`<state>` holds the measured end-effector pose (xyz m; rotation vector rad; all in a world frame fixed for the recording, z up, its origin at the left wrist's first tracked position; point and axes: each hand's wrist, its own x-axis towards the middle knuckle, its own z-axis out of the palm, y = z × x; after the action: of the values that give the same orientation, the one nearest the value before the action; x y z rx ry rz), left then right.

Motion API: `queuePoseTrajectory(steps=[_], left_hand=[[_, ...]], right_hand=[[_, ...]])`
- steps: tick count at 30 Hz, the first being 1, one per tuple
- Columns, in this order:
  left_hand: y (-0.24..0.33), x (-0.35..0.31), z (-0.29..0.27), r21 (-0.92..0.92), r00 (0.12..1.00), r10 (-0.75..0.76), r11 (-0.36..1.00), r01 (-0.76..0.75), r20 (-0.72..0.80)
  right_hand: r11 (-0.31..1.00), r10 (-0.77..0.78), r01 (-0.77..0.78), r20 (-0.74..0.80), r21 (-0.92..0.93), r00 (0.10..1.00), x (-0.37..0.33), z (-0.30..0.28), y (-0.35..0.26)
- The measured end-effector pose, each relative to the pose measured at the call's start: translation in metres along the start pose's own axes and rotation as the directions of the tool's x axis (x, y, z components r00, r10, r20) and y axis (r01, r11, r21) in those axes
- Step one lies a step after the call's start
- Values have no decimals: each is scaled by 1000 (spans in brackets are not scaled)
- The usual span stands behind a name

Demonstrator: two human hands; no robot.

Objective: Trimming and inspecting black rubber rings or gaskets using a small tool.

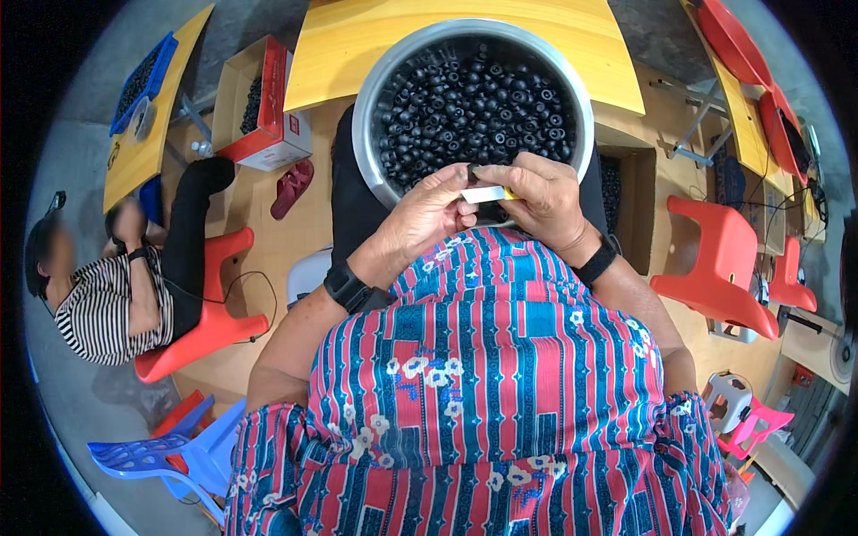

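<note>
Over the near rim of a large metal basin (362, 134), both of my hands are close together. Small black ring-like parts (474, 107) fill the basin. One such black part (473, 172) sits between my left hand's fingertips and my right thumb. My left hand (427, 207) is closed in a pinch on it. My right hand (547, 198) is closed around a small tool (483, 194) with a flat, whitish, blade-like end and a bit of yellow at the grip. Its exact kind is hard to make out, and my right fingers hide the rest of it.
A yellow table (331, 45) lies beyond the basin. On the left, a seated person (116, 304) works by another table. A red-and-white carton (268, 125) and a dark red slipper (292, 188) are on the floor. Red stools (715, 259) stand at the right, near a cardboard box (639, 196).
</note>
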<state>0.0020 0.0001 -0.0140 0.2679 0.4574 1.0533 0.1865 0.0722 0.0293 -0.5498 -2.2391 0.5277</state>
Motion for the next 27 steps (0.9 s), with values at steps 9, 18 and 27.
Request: queuePoseTrajectory(steps=[9,18,27], left_hand=[[2,-1,4,179,992,108,979,-95,-60],[40,-18,7,416,953,274,887,-200,-126],[32,-22,16,953,975,178,-294,-76,132]], right_hand=[[984,173,-176,68,37,982,2,0,-2],[783,553,-478,-94,398,828,-4,3,11],[779,564,-501,-73,377,823,-4,1,11]])
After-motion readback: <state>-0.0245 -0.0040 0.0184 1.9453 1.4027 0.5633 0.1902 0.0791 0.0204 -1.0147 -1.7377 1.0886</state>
